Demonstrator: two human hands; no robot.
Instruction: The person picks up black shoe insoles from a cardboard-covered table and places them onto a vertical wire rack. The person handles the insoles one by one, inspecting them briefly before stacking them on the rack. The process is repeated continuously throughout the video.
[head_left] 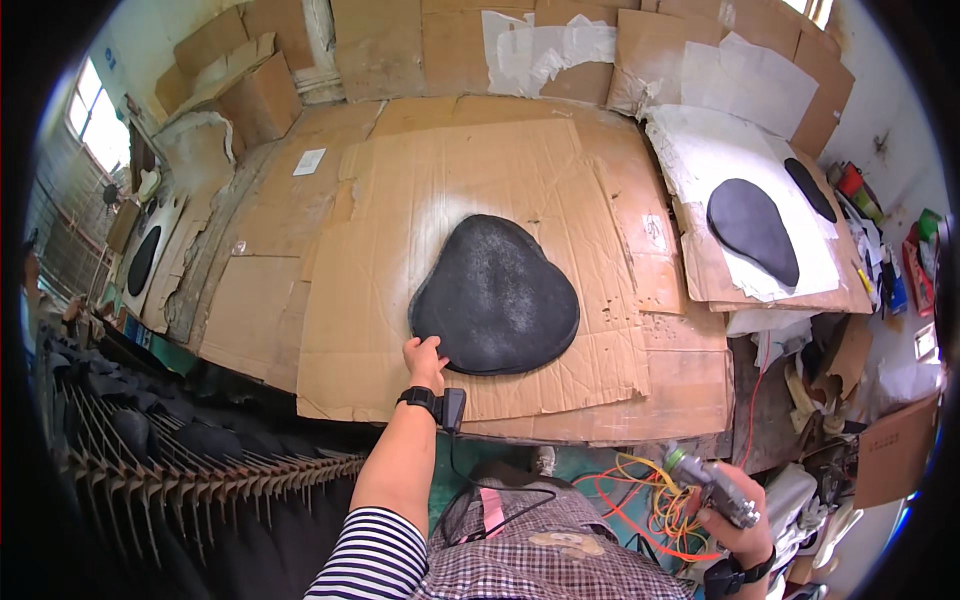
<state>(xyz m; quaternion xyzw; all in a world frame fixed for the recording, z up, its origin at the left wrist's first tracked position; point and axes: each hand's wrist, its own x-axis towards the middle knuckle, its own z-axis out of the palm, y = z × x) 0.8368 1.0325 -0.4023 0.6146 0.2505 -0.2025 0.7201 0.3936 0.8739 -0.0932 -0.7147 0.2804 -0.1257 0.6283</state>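
Left hand [427, 362] at the near left edge of a black three-lobed pad [495, 300], touching its rim; fingers curled in, gap narrow; pinching the edge or only resting against it, cannot tell. Pad lying flat, mid-table, on a brown cardboard sheet [360, 250], top dusted pale grey. Right hand [738, 525] well apart, low at right, in front of the table [245, 300], closed around a grey metal hand tool [725, 492], green-banded near one end; blurred, finer detail lost. Just left of the tool, tangled orange and yellow hoses [660, 505]. Farther right, on a white sheet [685, 140], a rounded black piece [750, 230] and a narrow black piece [810, 190].
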